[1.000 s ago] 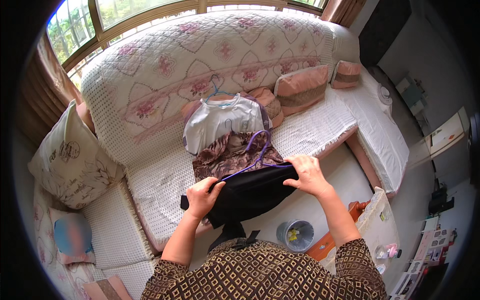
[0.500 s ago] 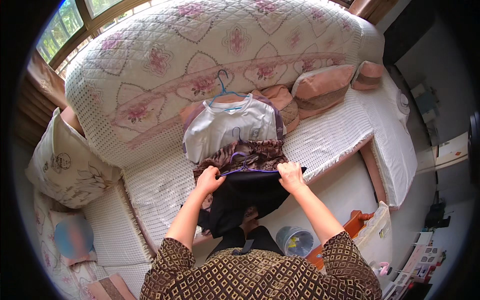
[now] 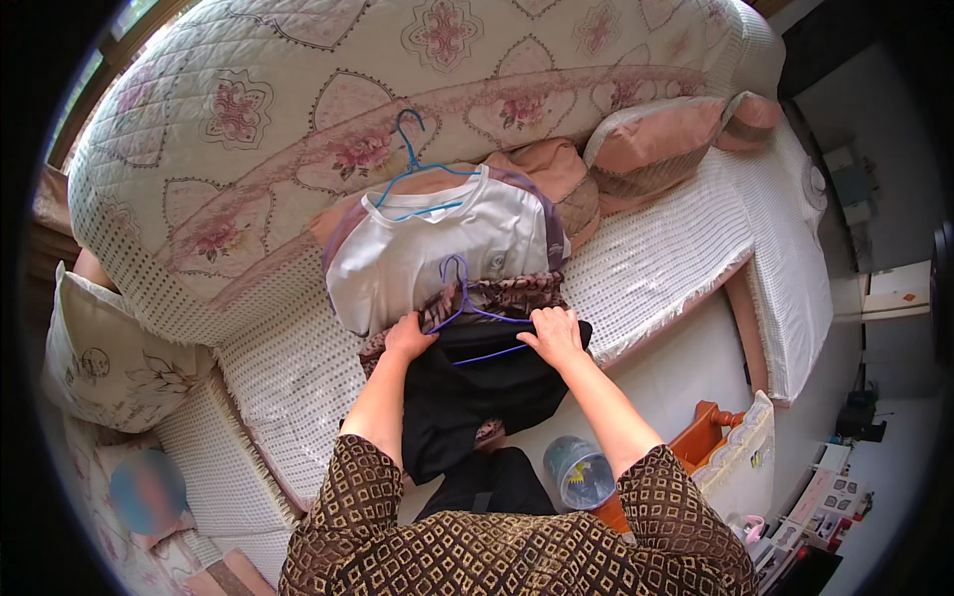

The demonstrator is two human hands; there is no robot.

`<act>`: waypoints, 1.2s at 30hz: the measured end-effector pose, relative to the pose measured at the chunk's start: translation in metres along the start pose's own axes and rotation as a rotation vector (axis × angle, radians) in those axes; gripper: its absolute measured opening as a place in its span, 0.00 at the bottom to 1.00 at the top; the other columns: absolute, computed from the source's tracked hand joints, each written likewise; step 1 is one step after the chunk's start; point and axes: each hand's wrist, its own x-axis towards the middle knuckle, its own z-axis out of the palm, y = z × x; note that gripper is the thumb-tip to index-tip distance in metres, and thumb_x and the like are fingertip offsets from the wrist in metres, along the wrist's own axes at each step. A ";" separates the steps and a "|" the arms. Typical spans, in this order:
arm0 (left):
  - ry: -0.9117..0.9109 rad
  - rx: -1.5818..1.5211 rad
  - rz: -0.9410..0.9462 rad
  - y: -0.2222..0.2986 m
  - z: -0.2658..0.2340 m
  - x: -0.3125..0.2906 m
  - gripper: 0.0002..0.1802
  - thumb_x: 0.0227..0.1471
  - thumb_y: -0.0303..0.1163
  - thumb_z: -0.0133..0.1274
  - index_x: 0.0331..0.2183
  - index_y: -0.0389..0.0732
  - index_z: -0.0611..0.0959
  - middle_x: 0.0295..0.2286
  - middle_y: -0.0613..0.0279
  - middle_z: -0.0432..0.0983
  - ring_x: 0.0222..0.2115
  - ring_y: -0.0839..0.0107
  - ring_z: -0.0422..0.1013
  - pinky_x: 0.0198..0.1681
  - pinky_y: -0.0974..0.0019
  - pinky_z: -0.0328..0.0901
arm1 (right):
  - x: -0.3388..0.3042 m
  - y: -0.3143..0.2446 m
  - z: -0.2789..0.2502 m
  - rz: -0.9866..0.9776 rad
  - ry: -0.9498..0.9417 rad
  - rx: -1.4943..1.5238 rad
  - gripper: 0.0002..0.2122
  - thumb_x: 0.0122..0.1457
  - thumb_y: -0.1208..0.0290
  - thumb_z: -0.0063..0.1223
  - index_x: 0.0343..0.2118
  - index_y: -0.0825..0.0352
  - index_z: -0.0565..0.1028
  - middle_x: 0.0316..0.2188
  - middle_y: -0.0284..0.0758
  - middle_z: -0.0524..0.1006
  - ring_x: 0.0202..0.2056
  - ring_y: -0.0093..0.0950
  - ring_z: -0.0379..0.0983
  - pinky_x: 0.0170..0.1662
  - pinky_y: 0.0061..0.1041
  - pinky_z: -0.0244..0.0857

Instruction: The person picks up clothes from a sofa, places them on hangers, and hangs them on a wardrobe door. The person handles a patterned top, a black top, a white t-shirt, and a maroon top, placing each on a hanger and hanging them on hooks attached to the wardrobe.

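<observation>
The black garment [image 3: 477,392] lies on the sofa seat [image 3: 288,382] under both hands, left hand [image 3: 407,338] at its left, right hand [image 3: 554,335] at its right; the purple hanger [image 3: 467,298] lies between them; beyond them lies the white shirt [image 3: 437,253] on its blue hanger [image 3: 412,164]; cushions [image 3: 651,144] lie right of it.

A black garment [image 3: 477,382] on a purple hanger [image 3: 467,298] lies by a brown patterned garment [image 3: 507,293], a white shirt [image 3: 437,253] on a blue hanger [image 3: 412,164], and a cream, pink-flowered sofa cover [image 3: 298,109].
</observation>
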 end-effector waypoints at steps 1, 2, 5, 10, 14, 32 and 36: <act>0.005 0.061 0.020 0.004 -0.003 -0.002 0.30 0.36 0.49 0.56 0.41 0.41 0.73 0.39 0.54 0.70 0.45 0.58 0.63 0.45 0.58 0.60 | 0.003 0.001 0.004 -0.005 0.022 0.019 0.16 0.36 0.60 0.62 0.22 0.61 0.67 0.21 0.30 0.68 0.29 0.30 0.65 0.33 0.31 0.54; 0.040 0.133 0.050 0.005 0.000 -0.001 0.28 0.37 0.48 0.56 0.39 0.40 0.73 0.37 0.53 0.71 0.44 0.57 0.64 0.45 0.58 0.61 | 0.005 0.001 0.008 -0.009 0.015 0.017 0.16 0.36 0.60 0.62 0.22 0.61 0.67 0.21 0.30 0.68 0.29 0.30 0.65 0.33 0.31 0.54; 0.118 0.159 0.103 -0.002 0.015 0.001 0.23 0.39 0.44 0.55 0.35 0.38 0.74 0.34 0.50 0.72 0.41 0.53 0.66 0.43 0.56 0.61 | 0.010 0.001 0.014 -0.006 0.001 0.006 0.15 0.37 0.59 0.61 0.21 0.60 0.68 0.20 0.30 0.68 0.29 0.30 0.65 0.34 0.30 0.54; 0.084 -0.219 0.056 -0.017 0.048 0.016 0.21 0.41 0.38 0.53 0.37 0.38 0.68 0.33 0.44 0.71 0.38 0.48 0.66 0.42 0.54 0.61 | 0.016 0.009 0.024 0.012 -0.016 -0.003 0.14 0.37 0.59 0.61 0.21 0.59 0.69 0.20 0.29 0.68 0.29 0.29 0.65 0.34 0.30 0.53; 0.196 -0.133 0.098 -0.014 0.051 0.013 0.21 0.40 0.40 0.53 0.35 0.38 0.69 0.30 0.45 0.72 0.36 0.49 0.68 0.39 0.56 0.62 | 0.013 0.015 0.032 0.001 0.018 0.018 0.14 0.36 0.60 0.61 0.20 0.60 0.68 0.19 0.29 0.68 0.29 0.29 0.65 0.34 0.30 0.54; -0.039 -0.436 0.217 0.043 -0.067 -0.085 0.14 0.37 0.38 0.56 0.24 0.38 0.77 0.15 0.64 0.69 0.18 0.78 0.64 0.25 0.70 0.60 | 0.044 0.010 -0.072 -0.132 -0.149 0.122 0.14 0.37 0.63 0.60 0.26 0.60 0.67 0.20 0.31 0.72 0.28 0.32 0.71 0.31 0.32 0.65; -0.321 -0.461 0.401 0.050 -0.116 -0.070 0.15 0.40 0.39 0.56 0.25 0.36 0.77 0.18 0.63 0.70 0.22 0.79 0.64 0.28 0.72 0.61 | 0.045 -0.005 -0.102 -0.075 0.031 0.132 0.13 0.42 0.63 0.58 0.20 0.62 0.65 0.16 0.32 0.71 0.21 0.33 0.70 0.23 0.30 0.63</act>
